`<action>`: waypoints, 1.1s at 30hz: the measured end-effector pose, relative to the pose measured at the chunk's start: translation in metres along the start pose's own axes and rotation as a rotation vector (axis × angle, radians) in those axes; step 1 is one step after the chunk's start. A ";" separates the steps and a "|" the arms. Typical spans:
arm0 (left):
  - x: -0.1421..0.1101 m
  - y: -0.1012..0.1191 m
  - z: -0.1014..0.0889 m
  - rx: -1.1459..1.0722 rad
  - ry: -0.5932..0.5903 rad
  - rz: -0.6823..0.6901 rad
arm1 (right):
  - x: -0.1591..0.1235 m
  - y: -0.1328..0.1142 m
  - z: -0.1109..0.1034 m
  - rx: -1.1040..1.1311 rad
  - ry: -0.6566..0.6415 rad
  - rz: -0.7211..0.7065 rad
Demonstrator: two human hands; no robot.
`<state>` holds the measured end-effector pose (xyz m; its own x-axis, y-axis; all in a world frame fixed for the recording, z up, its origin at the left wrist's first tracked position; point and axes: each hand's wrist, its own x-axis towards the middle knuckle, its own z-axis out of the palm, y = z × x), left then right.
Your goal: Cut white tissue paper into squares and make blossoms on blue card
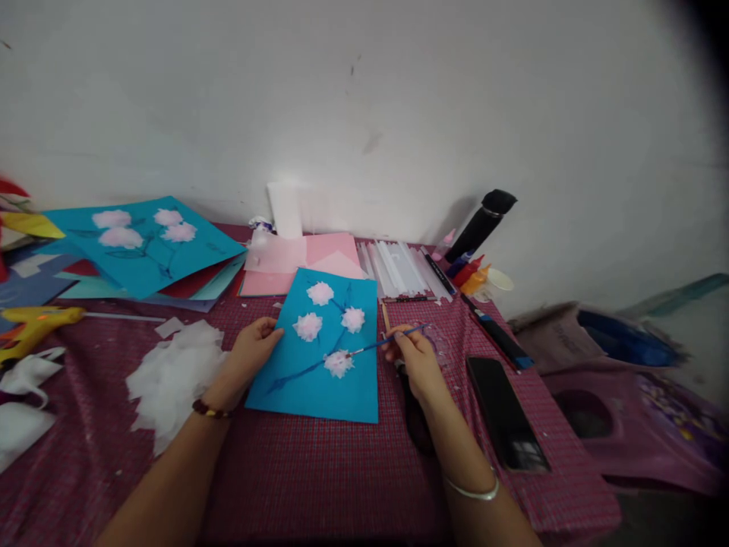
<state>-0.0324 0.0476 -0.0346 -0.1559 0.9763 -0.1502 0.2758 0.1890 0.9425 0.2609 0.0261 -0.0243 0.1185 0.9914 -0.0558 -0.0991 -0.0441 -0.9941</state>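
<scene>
A blue sheet of paper (310, 391) lies in front of me, with several pale pink tissue flowers and dark painted stems on it. My left hand (250, 351) is closed at the sheet's left edge, its thumb over the paper. In my right hand (413, 351) is a thin blue paintbrush (376, 345), pinched between thumb and fingers. The brush tip meets the lowest flower (339, 363); the exact contact is too small to make out. Left of my left hand sits a loose pile of white tissue pieces (179, 372).
A similar flowered blue sheet (151, 266) tops papers at back left. A yellow glue gun (34, 327) lies far left. Glue sticks (399, 270), paint bottles (475, 281), a black cylinder (481, 224), a cutter (501, 338) and a phone (506, 414) are rightward. A wall stands behind.
</scene>
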 end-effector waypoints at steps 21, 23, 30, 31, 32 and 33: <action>-0.001 0.000 0.000 0.047 -0.013 -0.012 | 0.000 0.000 0.000 0.053 0.138 -0.041; 0.001 -0.002 -0.001 0.038 -0.019 -0.007 | 0.000 0.002 0.002 0.043 0.126 -0.036; 0.003 -0.006 0.000 0.045 -0.005 -0.005 | -0.002 0.010 0.013 -0.008 0.019 -0.015; 0.003 -0.005 0.000 0.044 -0.002 -0.010 | -0.002 0.011 0.014 -0.014 0.007 -0.016; 0.003 -0.003 0.001 0.043 -0.001 -0.013 | -0.002 0.012 0.014 -0.016 0.002 -0.021; 0.002 -0.001 0.001 0.042 -0.001 -0.010 | -0.001 0.011 0.013 -0.012 0.010 -0.032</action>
<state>-0.0316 0.0495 -0.0364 -0.1575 0.9745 -0.1599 0.3135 0.2029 0.9277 0.2465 0.0261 -0.0343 0.1314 0.9910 -0.0247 -0.0834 -0.0138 -0.9964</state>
